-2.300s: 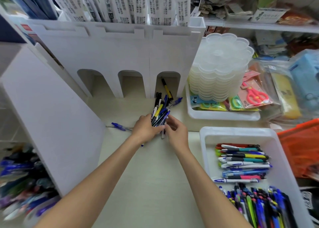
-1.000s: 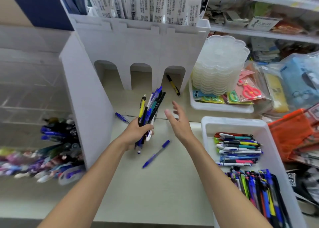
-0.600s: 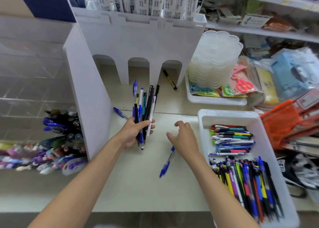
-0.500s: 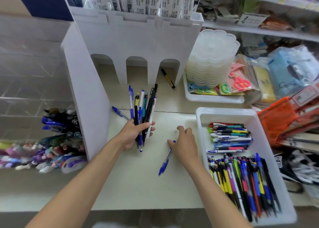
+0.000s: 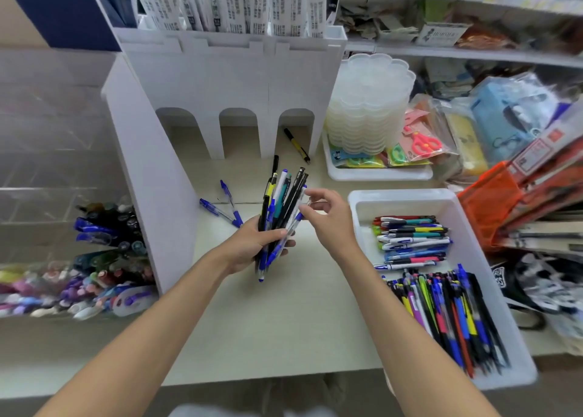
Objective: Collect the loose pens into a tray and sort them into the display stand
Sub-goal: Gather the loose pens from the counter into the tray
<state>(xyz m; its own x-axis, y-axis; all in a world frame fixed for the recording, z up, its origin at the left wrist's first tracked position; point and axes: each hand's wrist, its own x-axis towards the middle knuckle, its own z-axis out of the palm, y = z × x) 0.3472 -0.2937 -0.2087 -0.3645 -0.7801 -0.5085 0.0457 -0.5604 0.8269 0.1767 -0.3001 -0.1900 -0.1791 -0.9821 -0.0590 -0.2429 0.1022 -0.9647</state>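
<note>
The bundle of pens (image 5: 281,207) stands fanned out in the left hand (image 5: 250,248). The hand's fingers are wrapped round the lower barrels, and the tips stick out below the palm. The bundle mixes black, blue, teal and white barrels, with one yellow-and-black pen. The caps point away from the person.

The right hand (image 5: 329,222) is just right of the bundle with its fingers curled. Its thumb and forefinger pinch the top of a clear-barrelled pen (image 5: 298,217) on the bundle's right edge. The lower part of that pen lies against the left hand's fingers.

Two blue pens (image 5: 225,210) lie on the table (image 5: 268,322) just beyond and left of the left hand, with their near ends close together. A black pen (image 5: 275,164) lies flat on the table beyond the bundle. Further out, a black-and-yellow pen (image 5: 296,145) lies in the rightmost arch of the white display stand (image 5: 220,79).

A white tray (image 5: 400,194) sits near the right hand, on its right. One group of pens (image 5: 410,240) lies crosswise at its far end and a bigger batch (image 5: 441,315) lies lengthwise at its near end.

Beyond the tray is a stack of clear scalloped containers (image 5: 369,101) beside a pack of red scissors (image 5: 422,142). Well left of the left hand, past the stand's side wall, are clear bins of pens (image 5: 104,243).
</note>
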